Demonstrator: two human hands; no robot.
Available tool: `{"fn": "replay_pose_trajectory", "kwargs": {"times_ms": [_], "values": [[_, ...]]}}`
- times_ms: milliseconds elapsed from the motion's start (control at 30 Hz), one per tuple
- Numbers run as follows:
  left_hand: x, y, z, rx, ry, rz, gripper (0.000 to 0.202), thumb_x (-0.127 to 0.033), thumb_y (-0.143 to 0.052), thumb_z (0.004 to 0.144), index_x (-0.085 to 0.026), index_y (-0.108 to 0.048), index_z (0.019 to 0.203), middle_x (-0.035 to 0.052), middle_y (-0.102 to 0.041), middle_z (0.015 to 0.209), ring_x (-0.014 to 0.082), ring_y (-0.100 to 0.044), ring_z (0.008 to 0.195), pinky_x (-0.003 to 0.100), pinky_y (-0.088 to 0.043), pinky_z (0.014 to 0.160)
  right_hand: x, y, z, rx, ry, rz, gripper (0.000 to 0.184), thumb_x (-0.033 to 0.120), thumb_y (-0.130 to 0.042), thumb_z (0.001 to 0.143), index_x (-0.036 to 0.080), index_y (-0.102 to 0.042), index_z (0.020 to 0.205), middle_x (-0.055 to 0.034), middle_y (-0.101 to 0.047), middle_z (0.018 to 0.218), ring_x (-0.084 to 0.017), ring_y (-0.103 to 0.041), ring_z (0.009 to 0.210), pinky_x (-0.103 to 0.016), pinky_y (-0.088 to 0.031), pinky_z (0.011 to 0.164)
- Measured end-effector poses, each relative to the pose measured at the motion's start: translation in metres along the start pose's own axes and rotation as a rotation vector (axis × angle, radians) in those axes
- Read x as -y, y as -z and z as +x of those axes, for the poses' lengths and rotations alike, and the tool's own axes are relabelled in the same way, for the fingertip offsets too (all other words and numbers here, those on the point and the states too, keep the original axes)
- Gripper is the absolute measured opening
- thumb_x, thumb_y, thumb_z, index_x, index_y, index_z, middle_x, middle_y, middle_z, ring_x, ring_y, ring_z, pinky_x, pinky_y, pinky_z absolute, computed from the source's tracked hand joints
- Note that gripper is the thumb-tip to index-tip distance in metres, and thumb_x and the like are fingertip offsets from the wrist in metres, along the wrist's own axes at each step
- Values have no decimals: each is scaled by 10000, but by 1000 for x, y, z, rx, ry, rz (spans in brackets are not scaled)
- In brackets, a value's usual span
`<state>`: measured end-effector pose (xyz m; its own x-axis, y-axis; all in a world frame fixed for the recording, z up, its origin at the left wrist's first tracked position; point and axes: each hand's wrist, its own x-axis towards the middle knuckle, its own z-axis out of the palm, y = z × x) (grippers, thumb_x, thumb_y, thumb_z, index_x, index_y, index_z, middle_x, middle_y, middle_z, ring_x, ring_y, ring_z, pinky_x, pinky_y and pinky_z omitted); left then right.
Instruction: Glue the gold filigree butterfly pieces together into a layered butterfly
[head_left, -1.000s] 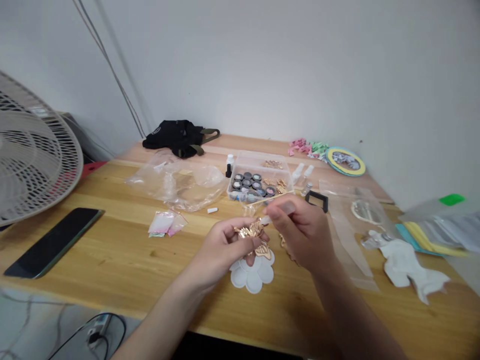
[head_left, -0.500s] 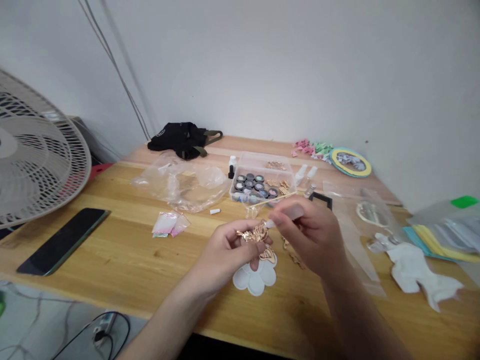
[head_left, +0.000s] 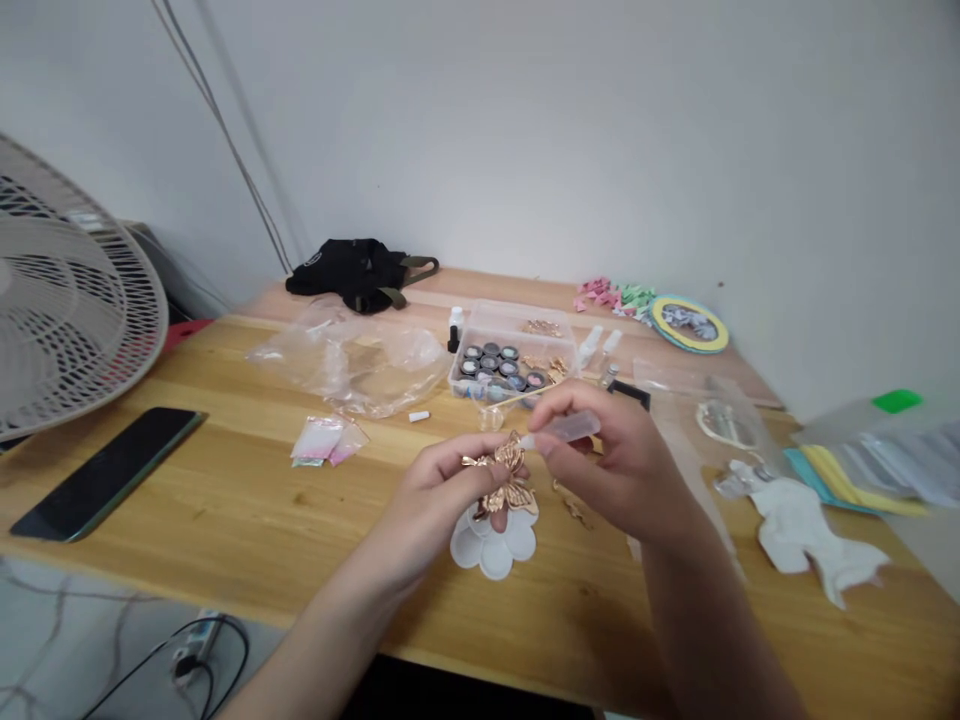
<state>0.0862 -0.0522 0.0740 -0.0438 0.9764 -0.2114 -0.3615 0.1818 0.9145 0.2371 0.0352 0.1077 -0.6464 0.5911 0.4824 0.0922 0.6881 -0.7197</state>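
My left hand (head_left: 442,500) is closed on a gold openwork butterfly ornament (head_left: 513,494), its wings showing past the thumb and fingertips. Pinched in my right hand (head_left: 611,460) is a small translucent squeeze bottle (head_left: 571,427), lying nearly level. Its narrow white tip points left and meets, or almost meets, the butterfly's upper wing; I cannot tell which. Below my left fingers a white flower-shaped palette (head_left: 495,553) rests on the wooden table, partly covered by the hand. Other gold pieces (head_left: 574,508) lie beside my right hand.
Behind my hands stands a clear box (head_left: 457,375) of small round pots and gold pieces, with a thin stick (head_left: 517,398) in front. A plastic bag (head_left: 352,365), small packets (head_left: 326,440) and a phone (head_left: 109,475) lie left. Crumpled white tissue (head_left: 810,530) is right; a fan (head_left: 82,290) stands far left.
The view has shifted slightly, moving everything a little left. The butterfly has turned in my left hand, showing more of its lower wing. The bottle's tip stays at its upper wing.
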Motion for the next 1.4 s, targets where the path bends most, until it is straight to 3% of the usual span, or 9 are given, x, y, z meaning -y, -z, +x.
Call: {"fn": "replay_pose_trajectory", "kwargs": {"times_ms": [267, 500, 767, 900, 1033, 1100, 1267, 1400], "values": [[1, 2, -3, -23, 0, 123, 455, -329, -737, 715, -177, -668, 1138, -16, -627, 594, 88, -506, 475, 214, -396, 483, -4, 0, 0, -44, -37, 14, 101, 246, -577, 860, 203, -567, 769, 40, -541, 646, -77, -472, 562, -210, -374, 501], [1, 0, -1, 18, -31, 112, 370, -320, -767, 703, -155, -686, 1024, -7, -621, 603, 85, -503, 496, 209, -388, 486, -1, 4, -2, -111, -11, 67, 45, 173, -572, 805, 213, -593, 811, 51, -539, 640, -76, -448, 525, -213, -367, 477], [3, -1, -1, 34, -33, 51, 395, -333, -770, 720, -149, -669, 1055, 2, -632, 655, 75, -503, 527, 203, -379, 513, -3, 6, 1, -90, -3, 167, 59, 186, -576, 815, 198, -592, 760, 45, -548, 660, -71, -482, 575, -194, -395, 516], [3, -4, -3, 28, -4, 41, 472, -356, -787, 697, -151, -653, 1101, 3, -636, 646, 89, -509, 536, 214, -378, 513, -2, -1, 1, -181, -101, 122, 155, 248, -576, 849, 192, -577, 705, 57, -491, 570, -62, -415, 493, -194, -340, 451], [4, -10, -4, -11, 15, 13, 507, -314, -775, 695, -148, -622, 1149, -11, -628, 616, 99, -514, 531, 224, -392, 519, -1, -5, 2, -283, -243, 175, 183, 226, -664, 736, 195, -518, 631, 87, -409, 484, -44, -306, 410, -193, -212, 373], [4, -13, -4, -35, 27, -2, 553, -294, -772, 696, -147, -589, 1197, -16, -630, 612, 105, -525, 539, 226, -399, 526, -4, -7, 3, -331, -267, 213, 217, 219, -673, 698, 200, -486, 590, 88, -396, 472, -43, -302, 409, -194, -214, 374], [5, -16, -4, 26, 40, 10, 442, -310, -749, 729, -152, -640, 1127, -13, -615, 602, 99, -503, 542, 216, -364, 514, -12, -8, 4, -457, -187, 164, 240, 190, -642, 685, 207, -448, 544, 68, -438, 497, -62, -377, 458, -215, -319, 429], [4, -18, -5, 61, 45, 9, 394, -340, -767, 714, -149, -674, 1045, -11, -600, 598, 97, -493, 553, 217, -345, 526, -9, -7, 3, -483, -79, 71, 255, 142, -614, 683, 208, -424, 525, 66, -436, 496, -68, -385, 464, -223, -331, 449]]}}
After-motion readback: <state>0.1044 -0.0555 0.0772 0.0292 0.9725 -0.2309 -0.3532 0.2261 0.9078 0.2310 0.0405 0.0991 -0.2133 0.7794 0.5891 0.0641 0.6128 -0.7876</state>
